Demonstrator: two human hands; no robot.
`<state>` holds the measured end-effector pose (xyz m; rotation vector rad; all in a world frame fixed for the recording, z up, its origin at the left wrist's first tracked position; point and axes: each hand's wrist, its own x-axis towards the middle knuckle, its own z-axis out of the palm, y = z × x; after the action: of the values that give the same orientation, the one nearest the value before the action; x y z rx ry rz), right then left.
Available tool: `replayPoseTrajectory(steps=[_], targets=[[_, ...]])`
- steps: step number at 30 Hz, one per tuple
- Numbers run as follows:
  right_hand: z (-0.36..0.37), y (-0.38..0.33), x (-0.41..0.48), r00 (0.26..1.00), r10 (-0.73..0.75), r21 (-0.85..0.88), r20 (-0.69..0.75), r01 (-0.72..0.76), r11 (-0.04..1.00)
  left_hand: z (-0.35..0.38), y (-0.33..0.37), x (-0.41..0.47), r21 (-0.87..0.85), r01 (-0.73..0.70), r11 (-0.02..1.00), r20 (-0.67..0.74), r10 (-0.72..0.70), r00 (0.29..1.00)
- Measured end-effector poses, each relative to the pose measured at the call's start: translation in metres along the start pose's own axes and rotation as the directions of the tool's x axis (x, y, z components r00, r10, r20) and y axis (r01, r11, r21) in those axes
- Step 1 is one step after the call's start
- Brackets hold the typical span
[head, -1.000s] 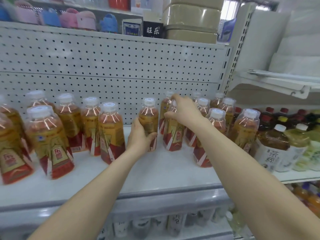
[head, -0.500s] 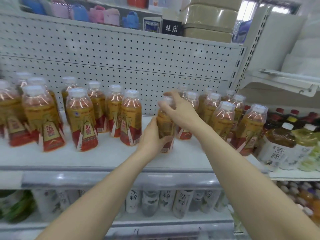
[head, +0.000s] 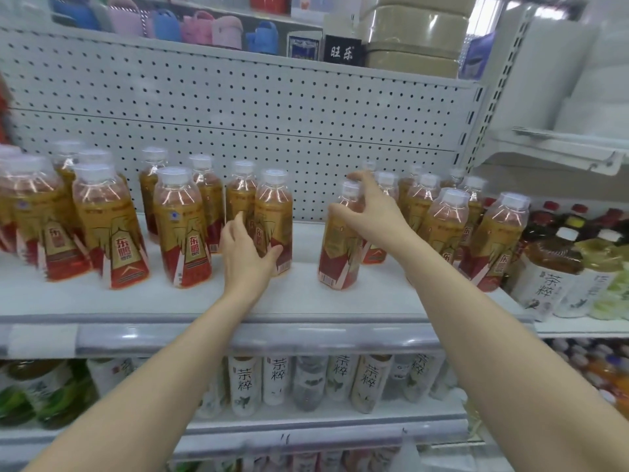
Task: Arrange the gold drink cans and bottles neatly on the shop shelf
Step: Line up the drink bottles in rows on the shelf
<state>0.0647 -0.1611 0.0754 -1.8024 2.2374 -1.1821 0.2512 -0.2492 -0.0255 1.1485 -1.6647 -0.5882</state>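
Gold and red drink bottles with white caps stand on a white shop shelf (head: 306, 298). My left hand (head: 246, 257) grips the lower part of one gold bottle (head: 275, 206) at the right end of the left cluster (head: 109, 226), thumb on its front. My right hand (head: 371, 212) holds the shoulder of a single gold bottle (head: 337, 257), which stands upright in the gap near the shelf's front. Behind my right arm, more gold bottles (head: 442, 219) stand packed together.
Tea bottles with white labels (head: 548, 277) and dark bottles crowd the shelf's right end. A white pegboard (head: 272, 124) backs the shelf. The lower shelf holds white tea bottles (head: 245, 383). Slippers and boxes sit on top.
My left hand has let go of the single bottle and moved left to another bottle. My right hand stays on the single bottle, which now stands on the shelf.
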Motion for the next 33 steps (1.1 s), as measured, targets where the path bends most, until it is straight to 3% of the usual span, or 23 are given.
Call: replayPoseTrajectory(steps=[4, 10, 21, 29, 31, 33], targets=[[-0.003, 0.005, -0.002, 0.993, 0.017, -0.132, -0.12, -0.033, 0.991, 0.006, 0.001, 0.0, 0.005, -0.013, 1.0, 0.018, 0.013, 1.0], [-0.002, 0.004, -0.007, 0.995, -0.054, -0.16, -0.084, 0.04, 0.986, 0.012, -0.005, 0.003, 0.028, 0.011, 1.0, 0.087, -0.013, 0.996], [-0.04, 0.015, -0.02, 0.994, 0.087, -0.245, -0.071, -0.102, 0.964, 0.014, -0.007, 0.006, 0.113, -0.012, 0.993, 0.125, -0.003, 0.992], [-0.043, 0.016, -0.026, 0.994, 0.084, -0.286, -0.064, -0.099, 0.953, 0.012, -0.007, 0.007, 0.116, 0.006, 0.993, 0.146, -0.023, 0.989], [-0.053, 0.015, -0.026, 0.995, 0.083, -0.294, -0.057, -0.096, 0.951, 0.01, -0.002, 0.004, 0.105, 0.009, 0.994, 0.123, -0.022, 0.992], [-0.071, 0.019, -0.022, 0.983, 0.042, -0.245, -0.179, -0.086, 0.966, 0.009, 0.01, -0.006, 0.12, -0.077, 0.99, 0.006, 0.077, 0.997]])
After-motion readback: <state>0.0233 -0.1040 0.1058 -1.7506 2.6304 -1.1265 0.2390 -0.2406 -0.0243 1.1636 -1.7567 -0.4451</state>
